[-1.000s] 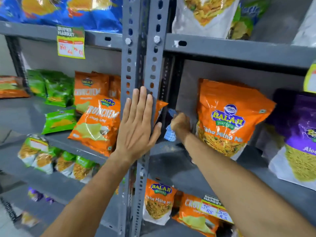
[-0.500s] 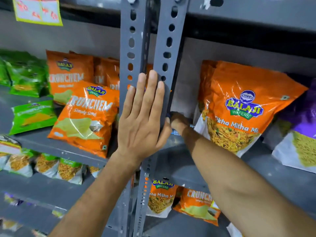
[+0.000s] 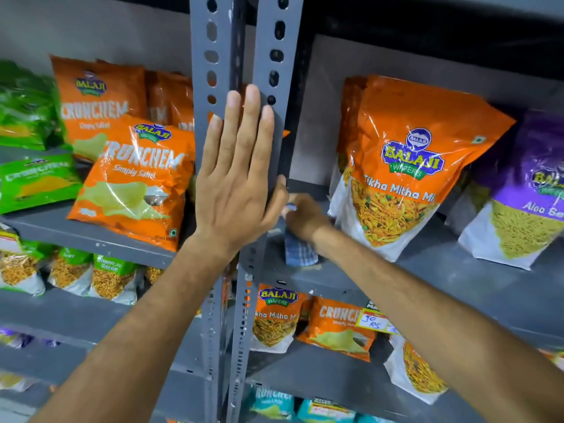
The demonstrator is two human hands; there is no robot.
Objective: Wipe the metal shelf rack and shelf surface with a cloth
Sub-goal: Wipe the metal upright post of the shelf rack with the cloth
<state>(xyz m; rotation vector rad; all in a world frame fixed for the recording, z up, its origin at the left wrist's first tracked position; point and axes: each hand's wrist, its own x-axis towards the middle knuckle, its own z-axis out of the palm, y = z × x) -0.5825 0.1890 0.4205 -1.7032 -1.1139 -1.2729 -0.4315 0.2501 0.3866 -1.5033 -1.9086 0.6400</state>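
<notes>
Two grey slotted metal uprights stand side by side in the middle of the shelf rack. My left hand lies flat against them, fingers straight and together, holding nothing. Behind the right upright, my right hand is closed on a blue-and-white checked cloth, which hangs down onto the grey shelf surface at its left end. Part of the cloth is hidden by my hand.
An orange Tikha Mitha snack bag stands just right of my right hand, with a purple bag beyond it. Orange Crunchem bags and green bags fill the left shelf. Lower shelves hold more snack bags and a yellow price tag.
The view has moved closer and lower. My right hand with the cloth has come down from the upright's inner side to the shelf surface. My left hand stays flat on the uprights.
</notes>
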